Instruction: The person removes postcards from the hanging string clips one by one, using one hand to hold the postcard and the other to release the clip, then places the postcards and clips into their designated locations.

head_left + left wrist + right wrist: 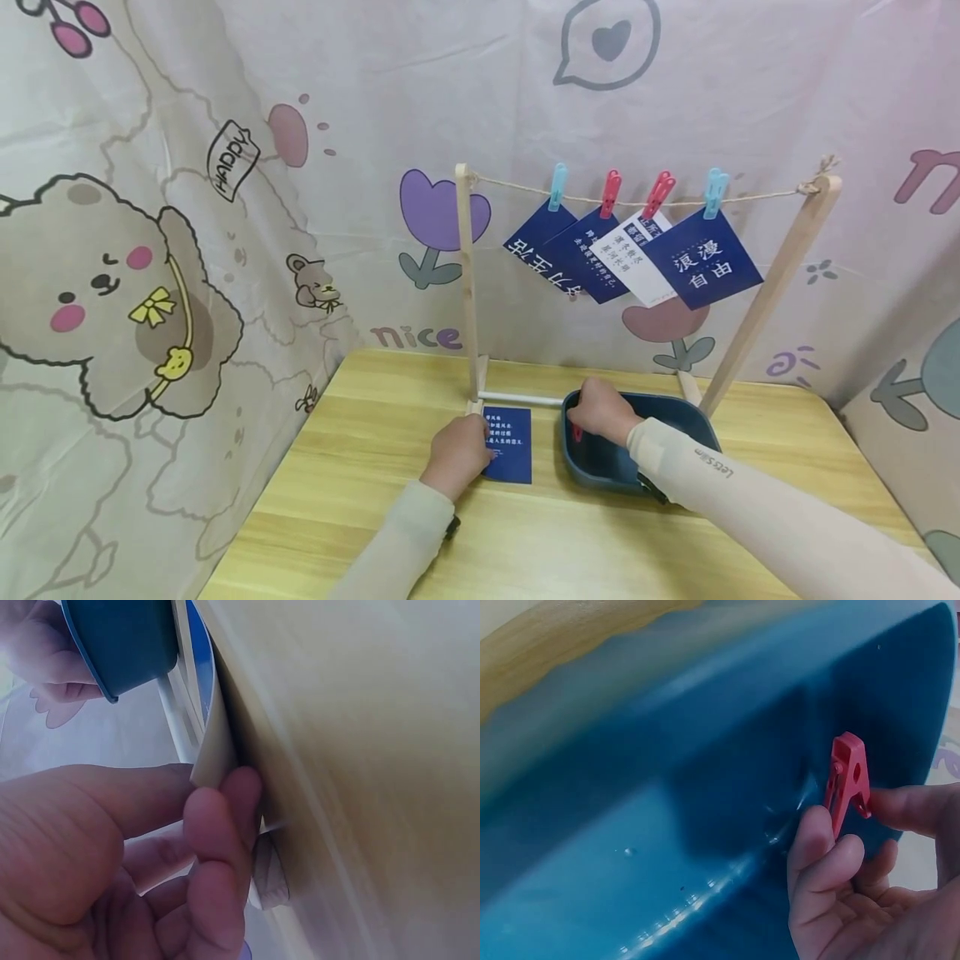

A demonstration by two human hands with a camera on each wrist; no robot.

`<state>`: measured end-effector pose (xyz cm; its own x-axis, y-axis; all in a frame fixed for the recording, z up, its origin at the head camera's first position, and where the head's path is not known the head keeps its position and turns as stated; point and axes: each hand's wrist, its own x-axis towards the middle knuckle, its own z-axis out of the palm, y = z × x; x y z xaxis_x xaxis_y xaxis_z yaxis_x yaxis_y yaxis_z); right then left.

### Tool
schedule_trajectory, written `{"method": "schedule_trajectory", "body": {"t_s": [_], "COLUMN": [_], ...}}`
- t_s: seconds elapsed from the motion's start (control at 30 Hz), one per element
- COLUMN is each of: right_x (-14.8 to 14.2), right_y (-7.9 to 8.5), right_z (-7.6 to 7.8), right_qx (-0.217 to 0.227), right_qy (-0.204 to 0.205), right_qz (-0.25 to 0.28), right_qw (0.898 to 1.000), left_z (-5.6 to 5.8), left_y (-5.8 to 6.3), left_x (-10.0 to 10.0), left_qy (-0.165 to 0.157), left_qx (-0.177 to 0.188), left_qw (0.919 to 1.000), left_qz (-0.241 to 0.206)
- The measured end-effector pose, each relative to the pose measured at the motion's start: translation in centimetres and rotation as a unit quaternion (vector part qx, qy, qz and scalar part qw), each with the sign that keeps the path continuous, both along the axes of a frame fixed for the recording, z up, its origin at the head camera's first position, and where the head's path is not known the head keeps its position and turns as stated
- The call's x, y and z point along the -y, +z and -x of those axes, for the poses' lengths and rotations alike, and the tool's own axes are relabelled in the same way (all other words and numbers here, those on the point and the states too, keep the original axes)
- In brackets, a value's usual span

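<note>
My left hand point(457, 454) pinches the near left edge of a dark blue card point(512, 446) with white printed text, thumb on one face and fingers on the other. In the left wrist view the card point(214, 739) bends up at the pinched edge, close over the table. My right hand point(602, 412) reaches inside a dark blue basin point(573, 473). There it holds a red clothespin point(847, 776) by its handle ends, between thumb and fingers, with the clip end pointing away from the palm.
Behind the hands stands a wooden frame point(468, 292) with a twine line point(502, 185) strung across. Several cards point(705, 258) hang from it on blue clothespins point(715, 193) and red clothespins point(611, 193). A white rod point(517, 398) runs along the frame's base on the wooden table point(360, 467).
</note>
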<state>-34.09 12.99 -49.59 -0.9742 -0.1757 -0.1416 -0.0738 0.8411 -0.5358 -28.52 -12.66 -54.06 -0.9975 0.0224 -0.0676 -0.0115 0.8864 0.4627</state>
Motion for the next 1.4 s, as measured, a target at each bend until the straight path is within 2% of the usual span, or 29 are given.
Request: {"method": "schedule_trajectory", "body": {"t_s": [0.23,0.37,0.57,0.83,1.13,1.4], "right_x": [-0.1,-0.1,0.0,-0.1,-0.3,-0.3], "right_y": [-0.4,-0.7,-1.1,-1.6,-2.3,-2.7], "right_z": [0.2,0.2,0.2,0.0,0.0,0.0], "right_qx": [-0.011,-0.016,-0.002,0.002,0.010,0.009], "right_qy": [0.000,-0.003,-0.012,-0.010,-0.005,0.001], "right_qz": [-0.011,-0.020,-0.030,-0.024,-0.010,-0.007], "right_qw": [1.000,1.000,0.999,1.000,1.000,1.000], "left_z": [0.4,0.6,1.0,1.2,1.1,1.0], "left_y": [0.3,0.3,0.5,0.6,0.7,0.9], "left_x": [-0.2,-0.3,-0.5,-0.6,-0.6,-0.7], "left_qy": [-0.008,-0.025,-0.041,-0.051,-0.072,-0.076], "left_qx": [0.003,0.001,0.009,0.020,0.007,0.006], "left_qw": [0.9993,0.9973,0.9933,0.9900,0.9874,0.9849], "left_qz": [0.036,0.070,0.107,0.130,0.141,0.155]}}
